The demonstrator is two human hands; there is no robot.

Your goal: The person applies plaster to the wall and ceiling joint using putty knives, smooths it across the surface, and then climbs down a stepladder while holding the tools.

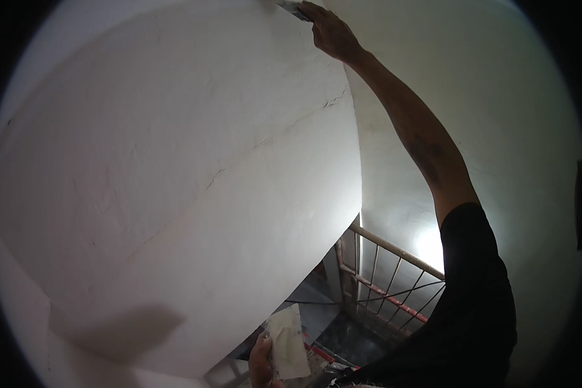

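Note:
My right arm is stretched far up, and my right hand (334, 33) is closed around a putty knife (295, 10). Its grey blade lies close to the white plastered surface at the top edge; whether it touches cannot be made out. Low in the head view, my left hand (260, 359) grips a flat rectangular plastering trowel (288, 343), its face coated with a cream-coloured layer. The trowel is held below the lower edge of the white surface. The handles of both tools are hidden.
A thin crack (262, 142) runs slantwise across the white sloping surface (174, 129). Right of it rises a pale wall (524, 129), with a bright light glare (431, 246). Below stands a metal railing (394, 249) with red paint on a lower bar. A dark object (581, 205) shows at the far right.

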